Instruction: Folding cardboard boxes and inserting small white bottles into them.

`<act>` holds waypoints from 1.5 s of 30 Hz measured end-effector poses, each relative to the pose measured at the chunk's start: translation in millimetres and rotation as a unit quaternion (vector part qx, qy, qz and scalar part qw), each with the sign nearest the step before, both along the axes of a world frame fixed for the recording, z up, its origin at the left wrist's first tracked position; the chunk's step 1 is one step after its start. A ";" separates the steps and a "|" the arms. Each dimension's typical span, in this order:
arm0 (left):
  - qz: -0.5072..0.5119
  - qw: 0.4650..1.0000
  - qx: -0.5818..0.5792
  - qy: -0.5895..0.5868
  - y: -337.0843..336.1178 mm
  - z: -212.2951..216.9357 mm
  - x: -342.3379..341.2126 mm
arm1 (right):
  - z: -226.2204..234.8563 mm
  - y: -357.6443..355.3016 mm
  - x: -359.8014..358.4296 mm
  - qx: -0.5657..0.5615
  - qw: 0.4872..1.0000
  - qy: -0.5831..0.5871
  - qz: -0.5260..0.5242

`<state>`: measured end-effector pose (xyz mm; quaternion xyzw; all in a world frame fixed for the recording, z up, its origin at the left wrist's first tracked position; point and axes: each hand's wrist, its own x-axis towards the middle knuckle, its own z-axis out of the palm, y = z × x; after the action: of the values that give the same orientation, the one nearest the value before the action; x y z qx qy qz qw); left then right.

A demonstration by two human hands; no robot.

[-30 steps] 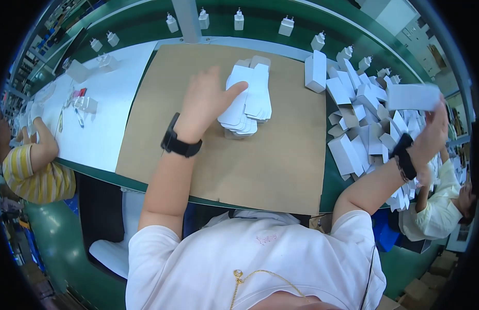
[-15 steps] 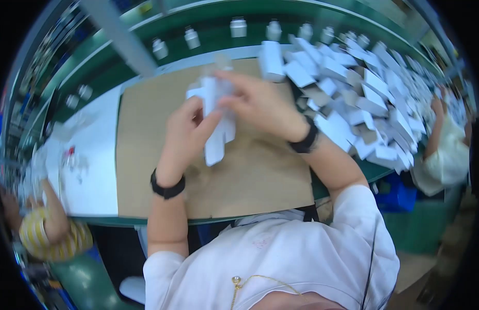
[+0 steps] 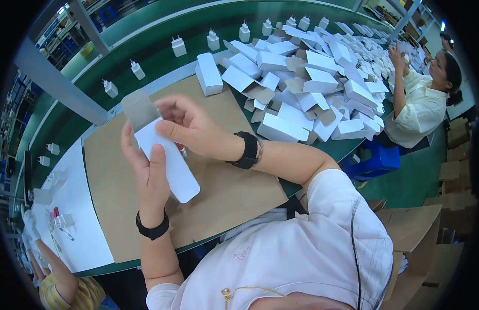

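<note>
The person is holding one long white carton (image 3: 164, 157) up above the brown cardboard sheet (image 3: 218, 191) that is covering the near part of the green bench (image 3: 162, 62). The left hand (image 3: 146, 173) is wrapping around the carton from the left side, fingers curled behind it and the thumb lying flat along its front face. The right hand (image 3: 190, 126) is closing on the carton's upper end, thumb and fingers pinching beside the open grey flap (image 3: 138, 109) that is sticking up at the far tip. Each wrist is wearing one black band, two in all.

To the far right a heap of white boxes (image 3: 311, 88) is lying jumbled, too many to count, and one more white box (image 3: 208, 74) is standing alone at the sheet's far edge. Along the far side of the bench small white plug adapters (image 3: 178, 46) are standing in a row; I am counting at least seven, with two more at the far left. Two other people are working nearby: one in a pale shirt (image 3: 420, 111) at the far right, and a yellow striped sleeve (image 3: 69, 294) at the near left.
</note>
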<state>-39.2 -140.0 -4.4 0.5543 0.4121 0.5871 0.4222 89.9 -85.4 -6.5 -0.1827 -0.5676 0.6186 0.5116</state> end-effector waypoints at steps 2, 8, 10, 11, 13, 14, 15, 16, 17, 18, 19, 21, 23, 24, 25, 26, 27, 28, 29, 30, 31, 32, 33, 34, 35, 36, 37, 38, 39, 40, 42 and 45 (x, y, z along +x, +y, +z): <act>0.020 1.000 0.000 0.006 3.1 1.5 -3.6 | -4.4 0.4 -1.4 -0.011 0.998 -0.043 0.039; -0.068 0.993 -0.086 -0.040 1.2 4.9 -0.5 | -6.8 14.7 7.4 0.028 0.996 -0.066 0.045; -0.082 0.990 -0.101 -0.063 3.5 1.0 -3.1 | -6.2 15.3 9.9 0.092 0.989 -0.113 0.005; -0.099 0.985 -0.114 -0.086 4.7 -1.1 -5.2 | -5.3 14.5 10.0 0.156 0.974 -0.159 -0.037; -0.084 0.987 -0.114 -0.081 4.8 -3.9 -4.9 | -0.2 7.8 9.2 0.239 0.954 -0.148 -0.107; -0.067 0.988 -0.114 -0.076 3.4 -4.8 -7.3 | 1.2 5.5 5.6 0.317 0.923 -0.131 -0.175; -0.045 0.989 -0.117 -0.075 2.6 -5.3 -9.0 | 0.1 6.9 7.7 0.323 0.922 -0.146 -0.158; -0.082 0.987 -0.108 -0.080 3.7 -5.7 -9.6 | 3.7 4.4 9.1 0.264 0.946 -0.130 -0.133; -0.116 0.985 -0.098 -0.084 3.3 -3.6 -13.8 | 11.0 0.4 9.7 0.205 0.967 -0.114 -0.103; -0.120 0.990 -0.069 -0.023 7.4 -10.8 -21.4 | 14.5 3.9 14.8 0.171 0.974 -0.140 -0.050; -0.125 0.990 -0.043 0.038 10.6 -19.6 -28.9 | 16.0 10.1 19.4 0.138 0.976 -0.168 0.003; -0.140 0.988 -0.068 0.017 8.5 -9.9 -29.9 | 22.1 12.5 23.4 0.081 0.980 -0.182 0.017; -0.177 0.981 -0.061 0.057 7.4 -6.8 -31.8 | 29.5 16.2 29.2 0.039 0.981 -0.186 0.044; -0.155 0.983 -0.043 0.083 5.6 -4.5 -32.7 | 28.4 16.6 26.6 0.028 0.982 -0.184 0.041; -0.153 0.984 -0.044 0.083 5.8 -3.4 -33.1 | 27.7 17.4 26.2 0.018 0.982 -0.183 0.031; -0.156 0.982 -0.044 0.094 5.9 -2.3 -33.4 | 27.8 17.5 25.3 0.017 0.982 -0.183 0.033; -0.159 0.981 -0.043 0.106 5.9 -1.7 -33.5 | 28.4 17.3 24.5 0.009 0.982 -0.186 0.029; -0.159 0.981 -0.044 0.106 5.8 -2.4 -33.2 | 28.4 17.1 23.9 0.000 0.982 -0.190 0.025; -0.152 0.982 -0.026 0.111 5.6 -3.4 -32.8 | 28.1 16.8 23.6 0.000 0.982 -0.189 0.024; -0.146 0.982 -0.009 0.116 5.4 -3.7 -32.5 | 27.9 16.5 23.4 0.015 0.979 -0.203 0.029; -0.147 0.982 -0.008 0.117 6.0 -3.2 -31.8 | 27.8 16.8 24.2 0.030 0.975 -0.217 0.034; -0.141 0.984 -0.030 0.105 6.7 -2.7 -31.1 | 26.2 17.8 25.2 0.030 0.975 -0.217 0.033; -0.136 0.985 -0.052 0.094 7.5 -2.1 -30.1 | 22.9 19.5 26.5 0.049 0.978 -0.196 0.059; -0.137 0.985 -0.051 0.095 8.6 -2.7 -30.0 | 21.0 20.2 27.0 0.068 0.978 -0.175 0.085; -0.138 0.985 -0.058 0.086 10.3 -5.5 -29.7 | 20.2 19.7 26.9 0.069 0.979 -0.175 0.083; -0.140 0.985 -0.064 0.077 11.5 -7.9 -29.1 | 19.7 18.5 26.1 0.083 0.976 -0.189 0.070; -0.140 0.985 -0.064 0.077 12.1 -9.8 -28.0 | 20.1 17.0 24.5 0.096 0.973 -0.203 0.058; -0.079 0.994 -0.007 0.079 12.5 -11.7 -25.8 | 26.0 13.8 26.8 0.076 0.967 -0.237 0.048; -0.016 0.995 0.049 0.081 12.6 -14.4 -25.4 | 34.2 13.7 33.4 0.090 0.961 -0.260 -0.013; -0.010 0.996 0.048 0.080 15.1 -17.1 -34.8 | 44.6 12.9 42.1 0.103 0.952 -0.282 -0.068; 0.338 0.798 0.183 0.464 22.2 -24.0 -61.1 | 73.5 17.6 76.3 0.139 0.923 -0.198 -0.301; 0.197 0.878 -0.082 0.429 26.7 -10.2 -53.2 | 108.2 28.0 181.3 0.269 0.768 -0.106 -0.571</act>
<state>-92.4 -113.3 -14.6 0.6225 0.7001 0.3271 0.1244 271.1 -57.4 101.7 -0.3927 -0.5524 0.0104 0.7352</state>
